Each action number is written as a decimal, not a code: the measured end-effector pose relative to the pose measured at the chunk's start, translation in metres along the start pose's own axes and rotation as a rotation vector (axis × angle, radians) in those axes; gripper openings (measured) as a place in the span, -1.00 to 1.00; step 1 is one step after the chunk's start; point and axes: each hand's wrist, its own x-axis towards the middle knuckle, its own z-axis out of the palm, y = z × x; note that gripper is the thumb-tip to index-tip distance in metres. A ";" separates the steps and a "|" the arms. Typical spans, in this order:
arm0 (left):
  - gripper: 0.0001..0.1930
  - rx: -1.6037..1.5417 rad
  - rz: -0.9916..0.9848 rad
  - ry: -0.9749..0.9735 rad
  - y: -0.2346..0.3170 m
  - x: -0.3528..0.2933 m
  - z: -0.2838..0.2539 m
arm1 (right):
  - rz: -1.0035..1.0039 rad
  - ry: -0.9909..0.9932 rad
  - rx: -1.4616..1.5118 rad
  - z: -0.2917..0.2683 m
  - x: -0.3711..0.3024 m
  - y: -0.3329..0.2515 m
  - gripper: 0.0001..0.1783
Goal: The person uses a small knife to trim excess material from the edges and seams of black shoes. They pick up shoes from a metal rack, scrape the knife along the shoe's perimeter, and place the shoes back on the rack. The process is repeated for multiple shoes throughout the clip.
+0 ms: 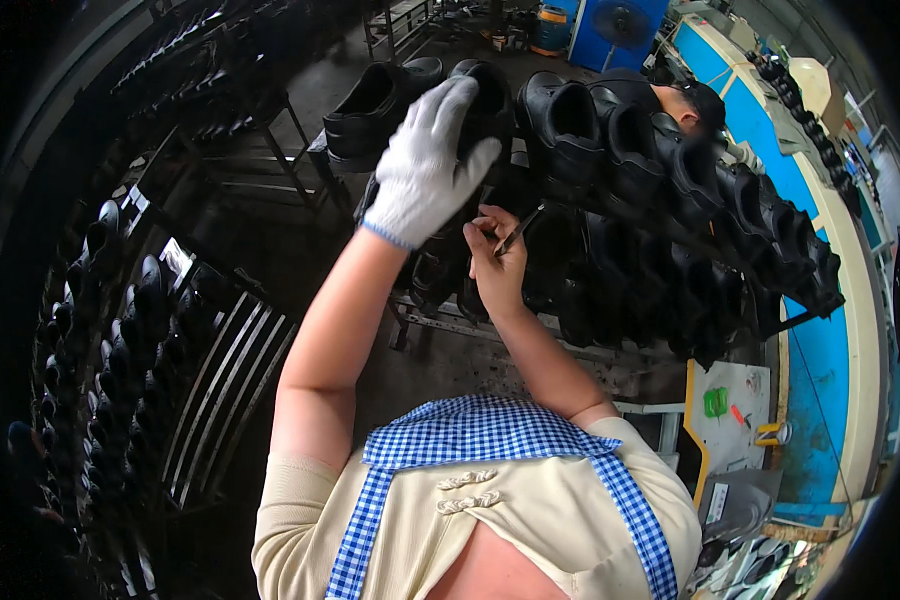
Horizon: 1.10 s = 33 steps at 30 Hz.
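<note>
My left hand, in a white knitted glove, reaches up to a black shoe on the top row of a rack. Its fingers are stretched and the thumb stands apart; it lies over or against the shoe, and contact is partly hidden. Another black shoe sits just left of the glove. Bare and lower down, my right hand is closed around a slim dark pen-like tool whose tip points up to the right. The tool's exact kind cannot be made out.
Several more black shoes fill the rack's two tiers toward the right. Racks of dark shoes stand at the left. Across the rack, a person in a dark cap bends near a blue-sided bench. A small worktable is at the lower right.
</note>
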 end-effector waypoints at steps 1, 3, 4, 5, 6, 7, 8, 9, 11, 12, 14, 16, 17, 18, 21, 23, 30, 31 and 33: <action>-0.51 0.133 0.093 -0.048 -0.010 0.010 0.006 | 0.022 -0.003 -0.023 -0.006 0.000 -0.003 -0.44; -0.63 0.084 0.074 -0.179 -0.003 0.019 0.006 | -0.008 -0.019 -0.102 -0.019 0.001 -0.010 -0.25; -0.63 0.046 0.127 -0.210 0.009 0.017 -0.003 | -0.059 -0.030 -0.154 -0.023 -0.002 -0.013 -0.14; -0.64 0.006 0.181 -0.240 0.022 0.011 -0.011 | -0.110 -0.042 -0.207 -0.028 -0.005 -0.017 -0.02; -0.66 -0.066 0.082 -0.183 0.041 -0.004 -0.018 | -0.165 -0.086 -0.200 -0.029 -0.011 -0.025 0.18; -0.68 -0.141 0.038 -0.104 0.057 -0.015 -0.026 | -0.167 -0.140 -0.181 -0.038 -0.019 -0.025 0.23; -0.67 -0.246 -0.061 -0.060 0.066 -0.030 -0.036 | -0.275 -0.199 -0.226 -0.036 -0.020 -0.042 0.27; -0.65 -0.342 -0.164 -0.013 0.075 -0.046 -0.049 | -0.343 -0.260 -0.217 -0.029 -0.021 -0.055 0.26; -0.58 -0.939 -0.580 0.190 0.100 -0.076 -0.077 | -0.470 -0.393 -0.179 -0.016 -0.025 -0.080 0.23; -0.48 -1.013 -0.636 0.075 0.099 -0.087 -0.097 | -0.488 -0.460 -0.209 -0.014 -0.025 -0.096 0.19; -0.46 -1.193 -0.721 -0.092 0.087 -0.101 -0.119 | -0.396 -0.570 -0.255 -0.009 -0.023 -0.122 0.04; -0.51 -1.300 -0.986 -0.105 0.076 -0.122 -0.118 | -0.277 -0.646 -0.287 -0.007 -0.015 -0.095 0.01; -0.52 -1.148 -1.119 -0.060 0.068 -0.137 -0.114 | -0.217 -0.692 -0.295 -0.003 -0.014 -0.083 -0.01; -0.54 -1.056 -1.233 -0.067 0.063 -0.146 -0.110 | -0.159 -0.628 -0.310 0.003 -0.016 -0.077 -0.20; -0.59 -0.896 -1.222 0.031 0.077 -0.163 -0.107 | -0.225 -0.657 -0.360 0.018 -0.023 -0.069 -0.49; -0.62 -0.748 -1.249 0.073 0.082 -0.175 -0.106 | -0.325 -0.672 -0.384 0.029 -0.020 -0.072 -0.68; -0.63 -0.587 -1.309 0.086 0.083 -0.185 -0.107 | -0.516 -0.764 -0.466 0.044 -0.023 -0.054 -0.82; -0.63 -0.604 -1.318 0.095 0.083 -0.188 -0.106 | -0.502 -0.788 -0.481 0.042 -0.026 -0.054 -0.81; -0.65 -0.616 -1.295 0.101 0.082 -0.196 -0.101 | -0.473 -0.833 -0.516 0.035 -0.028 -0.055 -0.80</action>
